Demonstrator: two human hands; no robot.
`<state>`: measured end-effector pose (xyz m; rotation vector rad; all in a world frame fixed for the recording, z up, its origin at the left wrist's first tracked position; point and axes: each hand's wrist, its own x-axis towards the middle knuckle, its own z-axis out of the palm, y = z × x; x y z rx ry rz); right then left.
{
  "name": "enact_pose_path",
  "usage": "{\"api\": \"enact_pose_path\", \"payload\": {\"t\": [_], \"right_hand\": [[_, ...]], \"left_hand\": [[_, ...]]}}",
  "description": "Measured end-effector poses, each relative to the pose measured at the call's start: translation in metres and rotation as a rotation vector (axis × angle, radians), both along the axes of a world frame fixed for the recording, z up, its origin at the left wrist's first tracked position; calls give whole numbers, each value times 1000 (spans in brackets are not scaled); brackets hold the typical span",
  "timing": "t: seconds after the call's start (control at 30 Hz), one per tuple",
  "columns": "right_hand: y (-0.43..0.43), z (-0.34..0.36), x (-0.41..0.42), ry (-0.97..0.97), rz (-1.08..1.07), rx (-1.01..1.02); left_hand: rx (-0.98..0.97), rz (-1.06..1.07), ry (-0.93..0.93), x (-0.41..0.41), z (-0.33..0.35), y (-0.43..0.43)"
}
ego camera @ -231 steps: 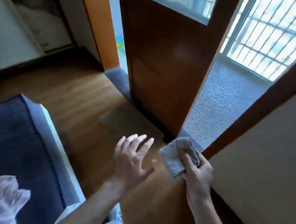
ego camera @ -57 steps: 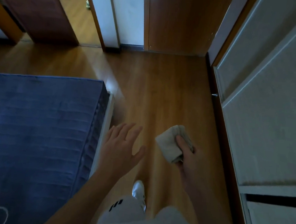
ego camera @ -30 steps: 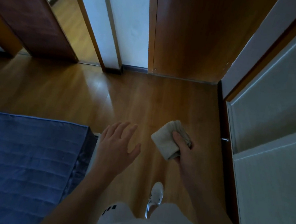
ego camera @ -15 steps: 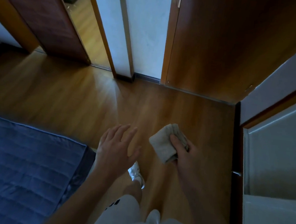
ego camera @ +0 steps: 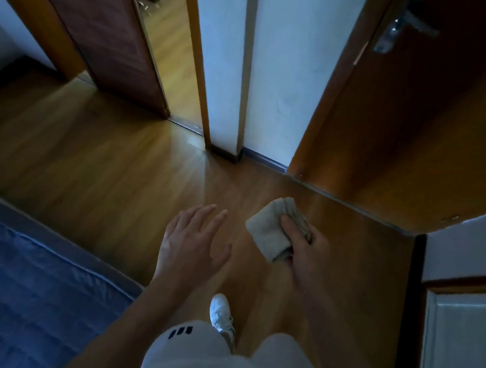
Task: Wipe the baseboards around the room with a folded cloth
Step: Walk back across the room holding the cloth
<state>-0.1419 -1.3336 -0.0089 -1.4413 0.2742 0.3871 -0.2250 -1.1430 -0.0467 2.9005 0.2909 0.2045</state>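
- While the person stands facing the white wall (ego camera: 273, 68) between the two doorways, the right hand (ego camera: 309, 249) grips the folded cloth (ego camera: 267, 230), thumb pressed on top and the other fingers curled underneath.
- The cloth is a beige-ish wad folded over a few times. It's held in the air on the near side of the wall and a touch to its right, touching nothing but that hand.
- The baseboard (ego camera: 265, 160) is the dark strip running along the foot of the wall, and the cloth is well apart from it.
- The left hand (ego camera: 191, 244) hangs palm-down in front of the wall, a bit left of its corner. The fingers are spread wide and pretty much straight, and it's got nothing in it.
- Right of the wall there's a brown wooden door (ego camera: 419, 126) swung open into the room, with a metal handle (ego camera: 405, 24) up high on it.
- Left of the wall is a narrow doorway gap with brighter floor showing through, then a darker door leaf (ego camera: 101, 36) on the far side of that gap.
- The wood floor (ego camera: 90, 154) runs from the foot of the wall back toward the person, kinda dim, with a streak of light on it.
- The blue mattress (ego camera: 18, 281) is well away from the wall, down on the near left.
- One white shoe (ego camera: 220, 312) is planted on the floor, toe pointing toward the wall, with white shorts (ego camera: 219, 359) closer to the camera.
- Far to the right of the wall, past the open door, there's a white cabinet panel (ego camera: 464, 338).
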Motion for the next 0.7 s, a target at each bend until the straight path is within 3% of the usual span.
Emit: {"api": "enact_pose_path", "payload": {"t": [0.47, 0.7], "right_hand": [[183, -15, 160, 63, 398, -26], [280, -8, 271, 85, 659, 26]], "left_hand": [[-31, 395, -7, 94, -13, 131], [-17, 690, 22, 169, -12, 188]]}}
